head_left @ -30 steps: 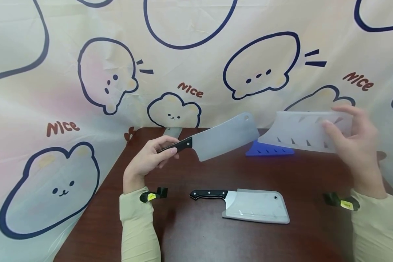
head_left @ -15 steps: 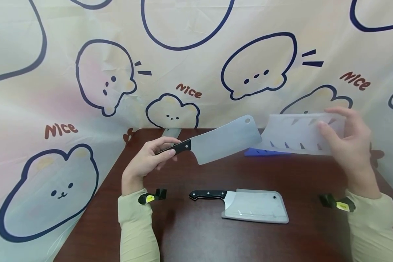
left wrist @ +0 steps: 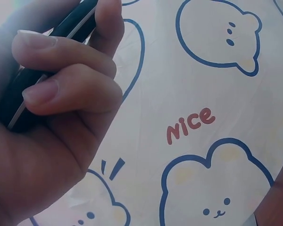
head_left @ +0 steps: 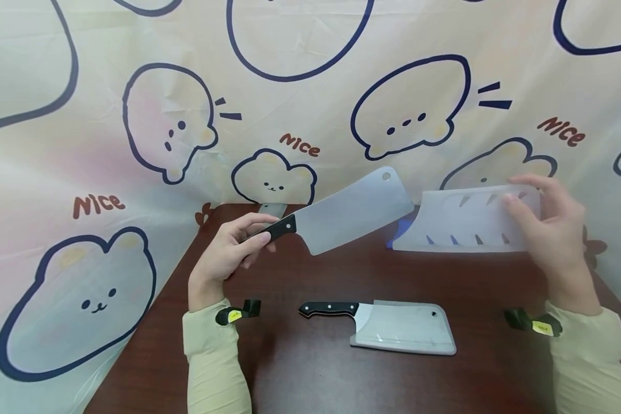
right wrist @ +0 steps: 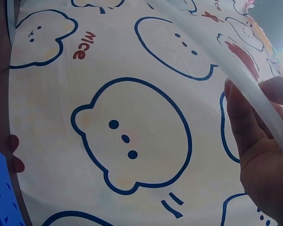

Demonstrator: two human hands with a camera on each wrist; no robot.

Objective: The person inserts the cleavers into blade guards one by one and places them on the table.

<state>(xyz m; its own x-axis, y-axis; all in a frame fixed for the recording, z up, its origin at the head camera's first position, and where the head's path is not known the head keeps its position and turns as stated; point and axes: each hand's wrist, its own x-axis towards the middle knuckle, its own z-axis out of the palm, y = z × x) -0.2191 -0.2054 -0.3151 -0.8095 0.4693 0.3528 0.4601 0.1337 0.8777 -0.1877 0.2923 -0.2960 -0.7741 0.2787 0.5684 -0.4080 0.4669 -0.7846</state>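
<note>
Head, cleaver [head_left: 353, 211], "Nice" backdrop [head_left: 290, 109], wristband label [head_left: 235, 315] unclear

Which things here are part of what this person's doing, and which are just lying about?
In the job, it seems:
bare cleaver, in the left hand
translucent sheath, in the right hand

Apparently just lying about:
sheathed cleaver
blue object
grey object, partly hidden

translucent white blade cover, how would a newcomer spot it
Start at the dark brown table. Above its right part, the right hand grips the cover. It alone is white with triangular marks, unlike the blue piece behind and the bare black-handled silver cleaver.
</note>
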